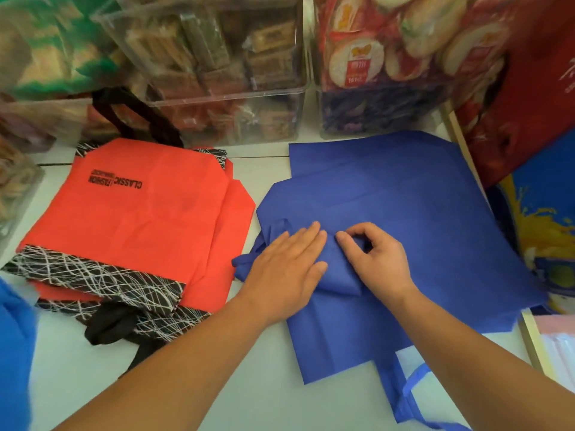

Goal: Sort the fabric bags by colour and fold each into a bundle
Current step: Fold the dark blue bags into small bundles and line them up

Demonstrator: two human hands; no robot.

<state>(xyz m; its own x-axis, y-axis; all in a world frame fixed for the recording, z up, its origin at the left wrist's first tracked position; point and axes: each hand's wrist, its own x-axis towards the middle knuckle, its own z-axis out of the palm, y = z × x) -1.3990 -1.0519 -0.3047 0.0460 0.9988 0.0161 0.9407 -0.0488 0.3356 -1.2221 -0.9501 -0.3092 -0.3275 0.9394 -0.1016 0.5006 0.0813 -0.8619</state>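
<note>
Left hand [284, 270] flat, fingers together, on the blue bags [404, 206]; right hand [375, 258] pinches a fold [340, 275]; handle [410, 396] cut off at the bottom edge.

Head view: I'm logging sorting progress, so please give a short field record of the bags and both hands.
orange-red bags: stacked flat on the table, left of the blue ones, black handles
blue bags: piled flat on the right, top one partly folded
left hand: pressed flat on the top blue fold
right hand: pinching that fold's edge
behind: clear boxes of packaged snacks
</note>
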